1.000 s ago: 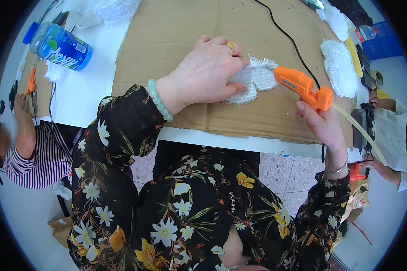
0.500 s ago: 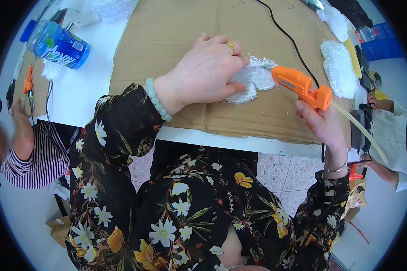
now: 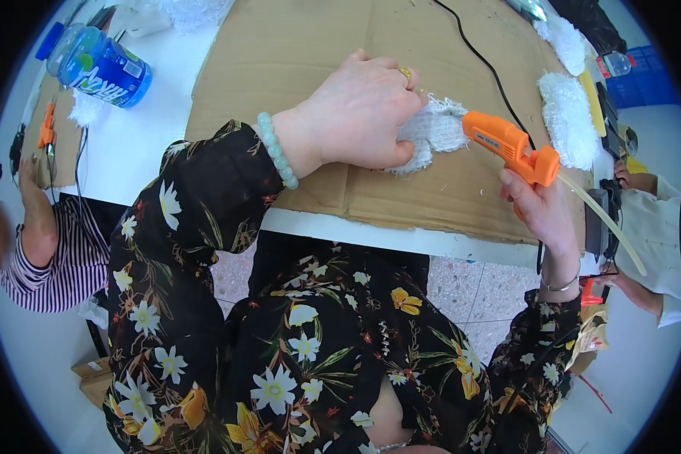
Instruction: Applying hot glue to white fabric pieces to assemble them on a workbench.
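A right hand (image 3: 543, 208) grips an orange plastic glue gun (image 3: 498, 138) at the edge of a frayed white cloth patch (image 3: 444, 129), upper centre of the frame, where a slip could burn the left hand (image 3: 363, 113) partly covering it, any pinch hidden.

Your blouse (image 3: 325, 325) is black, printed with white and yellow-orange flowers and green leaves. Your glue gun (image 3: 503, 142) is orange, its stick (image 3: 607, 225) pale yellow; the cord (image 3: 475, 50) is black. You have white fabric (image 3: 440, 130) over brown cardboard (image 3: 280, 60). Your bracelet (image 3: 275, 149) is pale green, your ring (image 3: 405, 73) gold, your bangle (image 3: 561, 287) silvery. The bottle (image 3: 102, 72) is blue; the co-worker's shirt (image 3: 57, 261) on your left has dark and white stripes.
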